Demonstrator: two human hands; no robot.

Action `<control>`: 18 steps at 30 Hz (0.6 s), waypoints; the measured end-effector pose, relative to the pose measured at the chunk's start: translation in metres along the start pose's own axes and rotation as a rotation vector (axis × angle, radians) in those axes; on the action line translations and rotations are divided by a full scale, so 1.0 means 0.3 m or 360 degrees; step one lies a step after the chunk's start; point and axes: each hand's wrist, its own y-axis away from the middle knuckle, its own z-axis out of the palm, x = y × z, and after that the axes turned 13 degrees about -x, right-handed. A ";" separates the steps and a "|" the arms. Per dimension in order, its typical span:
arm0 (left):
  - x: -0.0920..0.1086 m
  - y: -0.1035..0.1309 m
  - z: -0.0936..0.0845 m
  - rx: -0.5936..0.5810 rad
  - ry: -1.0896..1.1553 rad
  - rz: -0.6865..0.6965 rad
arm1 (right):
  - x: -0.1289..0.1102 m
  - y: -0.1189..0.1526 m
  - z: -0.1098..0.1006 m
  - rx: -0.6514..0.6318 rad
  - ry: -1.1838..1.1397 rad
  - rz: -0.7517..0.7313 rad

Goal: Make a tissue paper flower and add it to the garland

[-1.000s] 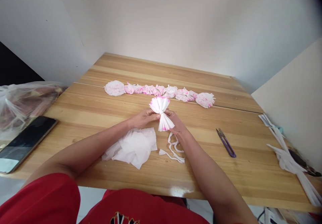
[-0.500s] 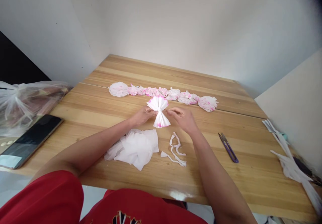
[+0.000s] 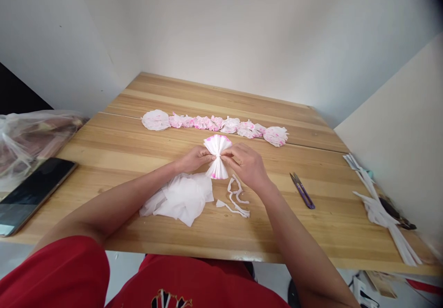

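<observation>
A pale wood desk (image 3: pixel 270 238) spreads beneath the right grip (image 3: pixel 247 162), a seam (image 3: pixel 311 147) crossing it beyond. White walls (image 3: pixel 221 31) rise farther off, softly shadowed; pale floor (image 3: pixel 122 266) shows on the grip's near side.

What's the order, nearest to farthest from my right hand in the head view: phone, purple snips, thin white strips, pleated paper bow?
1. Pleated paper bow: at the fingertips of your right hand.
2. Thin white strips: below that hand, nearer your body.
3. Purple snips: off to the right.
4. Phone: far left, beyond your left forearm.
</observation>
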 end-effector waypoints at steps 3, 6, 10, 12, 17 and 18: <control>0.003 0.000 0.004 0.0035 -0.0016 0.0005 | -0.008 0.005 -0.001 -0.0057 -0.0096 0.0092; 0.011 -0.001 0.010 0.0062 0.0005 -0.0015 | -0.012 0.006 0.009 -0.0066 -0.0140 0.0188; 0.030 -0.002 0.020 0.0085 -0.0008 -0.0024 | -0.014 0.005 0.031 -0.0071 -0.0195 0.0296; 0.037 -0.003 0.025 0.0091 -0.0033 -0.0015 | -0.013 0.006 0.042 -0.0068 -0.0176 0.0313; 0.032 -0.004 0.028 0.0173 -0.0127 -0.0036 | 0.005 0.018 0.064 0.0059 -0.0308 0.0306; 0.029 -0.005 0.027 0.0225 -0.0148 -0.0044 | 0.009 0.021 0.067 0.0089 -0.0392 0.0309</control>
